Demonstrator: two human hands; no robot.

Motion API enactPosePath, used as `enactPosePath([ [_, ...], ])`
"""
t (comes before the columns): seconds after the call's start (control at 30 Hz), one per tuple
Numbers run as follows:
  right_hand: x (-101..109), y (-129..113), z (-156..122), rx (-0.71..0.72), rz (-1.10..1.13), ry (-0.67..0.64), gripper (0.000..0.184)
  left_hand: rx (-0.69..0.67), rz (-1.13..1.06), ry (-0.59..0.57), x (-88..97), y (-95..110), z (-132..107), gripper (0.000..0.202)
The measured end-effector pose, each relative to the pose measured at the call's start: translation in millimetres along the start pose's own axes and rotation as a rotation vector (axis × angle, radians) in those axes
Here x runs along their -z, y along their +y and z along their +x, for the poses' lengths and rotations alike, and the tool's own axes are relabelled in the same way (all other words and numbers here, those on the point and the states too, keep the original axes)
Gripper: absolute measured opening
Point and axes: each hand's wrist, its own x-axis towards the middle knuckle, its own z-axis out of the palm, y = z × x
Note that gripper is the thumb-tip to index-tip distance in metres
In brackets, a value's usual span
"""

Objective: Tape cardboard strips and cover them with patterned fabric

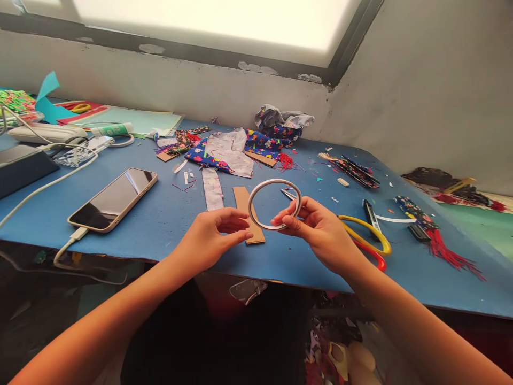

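Between the thumb and fingers of my right hand (316, 230) is a thin roll of tape (253, 213), held up on edge above the table. My left hand (212, 235) is just left of the roll, apart from it, with thumb and fingers spread and nothing between them. Below the roll a cardboard strip (241, 200) lies on the blue table. A light fabric strip (212, 188) lies beyond my left hand. Scissors with yellow and red handles (385, 243) rest by my right wrist, partly hidden; their metal tip shows behind the roll.
A charging phone (114, 199) lies at left, its cable crossing the table edge. Patterned fabric (228, 152) is heaped at the back. To the right are a black marker (371, 216), an eraser (343, 182) and a bookmark-like fabric strip with a red tassel (444, 248).
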Motion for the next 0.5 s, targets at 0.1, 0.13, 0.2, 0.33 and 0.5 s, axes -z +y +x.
enactPosePath([
  [0.1,3,2,-1,-0.014,0.015,-0.012,0.020,-0.018,0.022,-0.016,-2.9,0,3,0.021],
  [0.13,4,3,-2,-0.018,0.021,-0.014,0.020,-0.024,0.035,-0.018,-3.7,0,4,0.020],
  [0.2,6,4,-3,-0.029,0.033,-0.008,0.020,-0.020,0.042,-0.019,-5.1,0,5,0.023],
  [0.33,10,6,-5,-0.040,0.045,-0.012,0.020,0.000,-0.007,-0.066,-7.1,0,7,0.022],
  [0.5,15,7,-9,-0.037,-0.007,-0.029,0.020,-0.012,0.026,-0.109,-7.0,0,5,0.015],
])
